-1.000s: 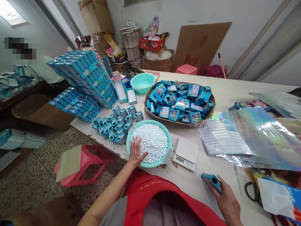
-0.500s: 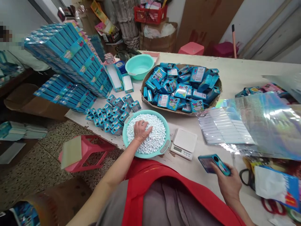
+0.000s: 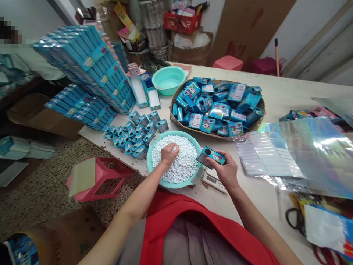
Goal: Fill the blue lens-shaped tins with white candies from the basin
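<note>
My left hand (image 3: 169, 153) is over the small white candies (image 3: 176, 173) heaped in a turquoise plastic bowl (image 3: 150, 165). Its fingers are curled in, with a few candies showing between thumb and fingertips. My right hand (image 3: 226, 169) grips a small blue candy box (image 3: 211, 156) with a round dark hole in its end, held tilted near the bowl's right rim. Below that box, a white digital scale (image 3: 215, 181) lies partly hidden by the box and hand. Many similar small blue boxes (image 3: 138, 134) stand in a group left of the bowl.
A cardboard tray (image 3: 176, 123) piled with blue boxes lies behind the bowl. Tall stacks of blue cartons (image 3: 82, 66) rise at the left. An empty turquoise basin (image 3: 168, 79) sits farther back. Shiny plastic sheets (image 3: 317, 151) and black-handled scissors (image 3: 292, 219) are at right.
My right hand has brought the blue candy box leftward and up, from beyond the scale to the bowl's right rim. My left hand's fingers have drawn together among the candies.
</note>
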Tool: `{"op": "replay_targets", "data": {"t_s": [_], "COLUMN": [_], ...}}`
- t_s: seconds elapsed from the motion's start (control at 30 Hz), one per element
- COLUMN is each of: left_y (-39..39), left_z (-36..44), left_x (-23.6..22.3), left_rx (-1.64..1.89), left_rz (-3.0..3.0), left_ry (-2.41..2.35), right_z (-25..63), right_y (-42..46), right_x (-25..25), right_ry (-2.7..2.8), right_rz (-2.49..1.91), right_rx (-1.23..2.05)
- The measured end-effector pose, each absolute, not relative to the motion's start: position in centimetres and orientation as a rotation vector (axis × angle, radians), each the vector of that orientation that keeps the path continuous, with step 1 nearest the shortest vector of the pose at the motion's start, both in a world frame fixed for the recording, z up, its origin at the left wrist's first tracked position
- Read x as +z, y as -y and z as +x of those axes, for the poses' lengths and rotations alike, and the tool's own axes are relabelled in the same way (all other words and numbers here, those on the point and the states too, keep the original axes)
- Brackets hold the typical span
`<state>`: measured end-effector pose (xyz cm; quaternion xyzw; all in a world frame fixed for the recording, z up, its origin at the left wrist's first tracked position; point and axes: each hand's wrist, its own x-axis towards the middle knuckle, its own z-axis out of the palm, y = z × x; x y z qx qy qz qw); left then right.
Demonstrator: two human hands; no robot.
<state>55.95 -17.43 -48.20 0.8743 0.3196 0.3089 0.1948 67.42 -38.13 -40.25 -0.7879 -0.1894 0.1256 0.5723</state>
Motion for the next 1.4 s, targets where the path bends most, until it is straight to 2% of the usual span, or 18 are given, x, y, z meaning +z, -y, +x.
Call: {"op": "replay_targets", "data": {"t_s": [0.17, 0.3, 0.5, 0.63, 0.73, 0.8, 0.9, 0.97, 1.4], "left_y": [17.5, 17.4, 17.4, 17.7, 17.7, 17.8, 17.8, 17.9, 17.8], "left_z": [55.6, 54.9, 54.6, 54.5, 54.5, 54.6, 54.6, 54.6, 54.7], "left_x": [-48.1, -48.4, -48.8, -48.3, -48.0, -47.9, -47.9, -47.8, -48.0], "left_rx": [0.91, 0.923, 0.906, 0.867, 0.856, 0.848, 0.818, 0.788, 0.825], "left_rz": [2.415, 2.464, 2.686, 2.78, 2.794, 2.783, 2.765, 2.759, 2.808], "left_ry": [-0.934, -0.802, -0.711, -0.65, -0.641, -0.653, -0.671, -0.685, -0.692], "right_z": [67.0, 68.2, 68.1, 67.6, 66.1, 64.2, 61.1, 59.8, 60.1], "right_y": [36.8, 42.4, 53.2, 55.5, 55.1, 54.2, 52.5, 51.4, 49.8], "right_x": [-39.1, -39.4, -46.5, -50.3, -50.6, -50.6, -51.1, -51.9, -54.0], "right_ry": [0.52, 0.294, -0.116, -0.072, 0.047, 0.316, 0.802, 0.94, 0.861], "right_rz": [-1.871, -2.072, -2.396, -2.486, -2.551, -2.607, -2.605, -2.604, -2.664], "right_rx": [0.212, -0.029, -0.19, -0.201, -0.377, -0.434, -0.175, -0.026, 0.138]}}
